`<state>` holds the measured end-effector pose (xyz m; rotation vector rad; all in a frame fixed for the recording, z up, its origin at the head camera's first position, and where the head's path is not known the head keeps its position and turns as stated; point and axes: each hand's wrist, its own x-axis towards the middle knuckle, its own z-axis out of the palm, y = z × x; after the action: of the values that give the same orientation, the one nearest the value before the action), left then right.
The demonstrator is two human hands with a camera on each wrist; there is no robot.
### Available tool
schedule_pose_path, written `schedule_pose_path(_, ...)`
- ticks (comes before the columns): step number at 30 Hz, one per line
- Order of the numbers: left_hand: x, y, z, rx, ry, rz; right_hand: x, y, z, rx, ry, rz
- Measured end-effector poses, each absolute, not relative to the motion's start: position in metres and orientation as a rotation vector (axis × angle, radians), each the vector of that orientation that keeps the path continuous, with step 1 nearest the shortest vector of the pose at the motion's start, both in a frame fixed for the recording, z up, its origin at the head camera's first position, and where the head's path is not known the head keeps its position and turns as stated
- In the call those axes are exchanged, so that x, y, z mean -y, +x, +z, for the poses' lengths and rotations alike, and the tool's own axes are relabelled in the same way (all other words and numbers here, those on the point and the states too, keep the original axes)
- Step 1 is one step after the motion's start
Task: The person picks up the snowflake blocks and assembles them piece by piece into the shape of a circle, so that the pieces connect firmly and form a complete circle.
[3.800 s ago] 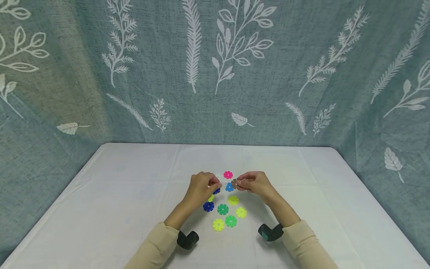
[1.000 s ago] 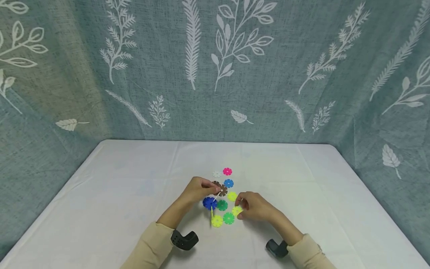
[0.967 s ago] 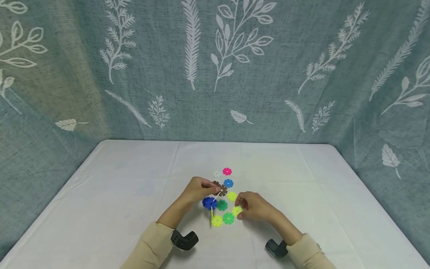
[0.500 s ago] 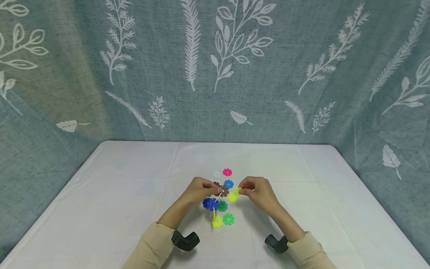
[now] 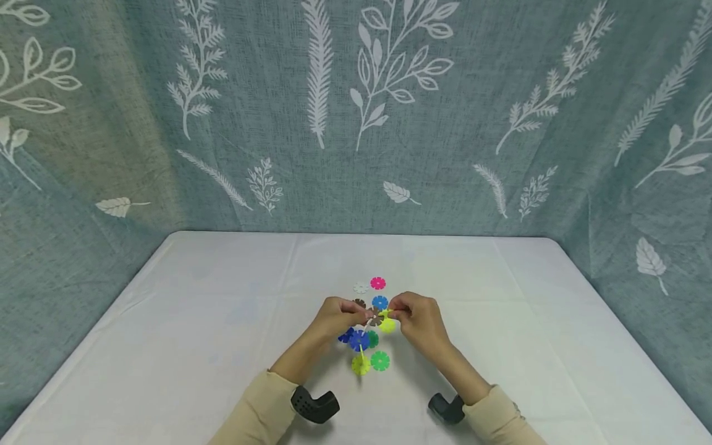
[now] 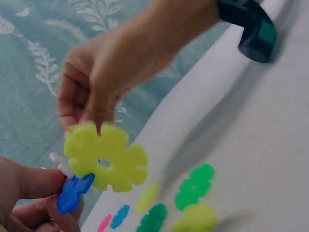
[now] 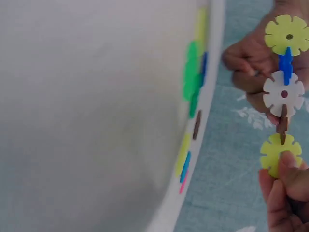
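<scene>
My left hand point(image 5: 340, 316) pinches a chain of notched interlocking discs near its white disc point(image 7: 274, 93). From that white disc hang a blue disc point(image 5: 359, 340) and, at the low end, a yellow disc point(image 6: 123, 159), slotted edge to edge. On the chain's other side is a brown disc point(image 7: 284, 126). With thumb and fingers my right hand point(image 5: 419, 318) pinches another yellow disc point(image 7: 270, 149), its edge meeting the brown one. Whether their slots are fully engaged I cannot tell. In the left wrist view the near yellow disc covers part of the right fingertips.
Loose discs lie on the white-covered table point(image 5: 233, 321) beneath the hands: pink point(image 5: 378, 283), clear white point(image 5: 361, 288), light blue point(image 5: 380, 301), yellow point(image 5: 388, 326), light green point(image 5: 380, 361), dark green point(image 5: 374, 339) and dark blue point(image 5: 345, 335). A patterned curtain point(image 5: 473, 123) stands behind.
The right hand let go of the brown disc, which joined the chain. It then picked a yellow disc off the table and brought it up to the brown one. The chain shifted slightly right.
</scene>
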<state>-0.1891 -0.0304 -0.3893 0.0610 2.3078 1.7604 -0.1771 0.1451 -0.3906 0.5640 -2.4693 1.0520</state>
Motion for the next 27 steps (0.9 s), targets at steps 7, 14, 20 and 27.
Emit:
schedule_pose_path(7,0.041,-0.185,-0.389,-2.875,0.329,1.528,-0.137,-0.185,-0.386,2.506,0.736,1.032)
schedule_pose_path(14,0.043,-0.188,-0.384,-3.078,0.863,1.26,-0.131,-0.192,-0.392,2.598,0.658,1.331)
schedule_pose_path(20,0.042,-0.188,-0.385,-3.085,0.879,1.157,-0.138,-0.196,-0.396,2.662,0.549,1.402)
schedule_pose_path(27,0.053,-0.193,-0.385,-2.969,0.725,1.307,-0.157,-0.205,-0.407,2.967,0.325,1.255)
